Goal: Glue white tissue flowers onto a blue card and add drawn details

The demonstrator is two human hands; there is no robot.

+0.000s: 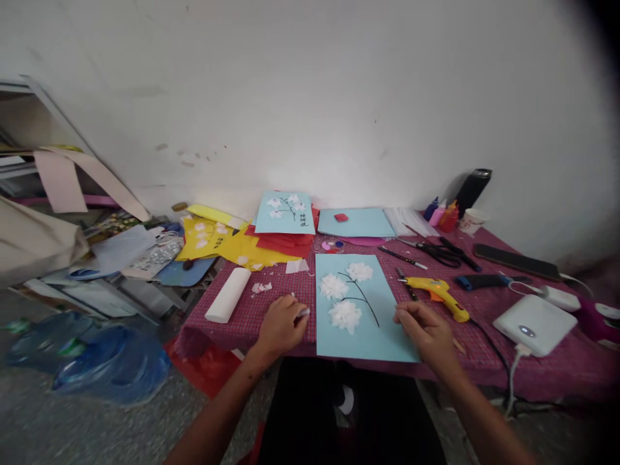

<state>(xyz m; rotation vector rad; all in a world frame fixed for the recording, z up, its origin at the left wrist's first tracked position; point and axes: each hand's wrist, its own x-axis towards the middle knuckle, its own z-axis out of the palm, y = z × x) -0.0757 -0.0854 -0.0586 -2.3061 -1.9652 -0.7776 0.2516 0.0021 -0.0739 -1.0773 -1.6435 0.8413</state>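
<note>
A light blue sheet (356,350) lies in front of me with three white crinkled paper flowers (345,316) on it, set around a dark branch (367,301). My left hand (283,326) rests on the table to the left of the sheet, its fingers curled; a small whitish piece (303,312) shows at its fingertips, its kind unclear. At the sheet's right edge is my right hand (429,332), thumb and forefinger drawn together; whatever may be between them is too small to make out. A white roll (228,295) and pinkish scraps (261,288) lie left of my left hand.
Right of the sheet lie a yellow glue gun (438,294), black scissors (436,250), a blue-black cutter (484,281) and a white power bank (535,323) with cables. At the back stand a finished blue card (285,213), paint bottles (449,216) and a black flask (473,190).
</note>
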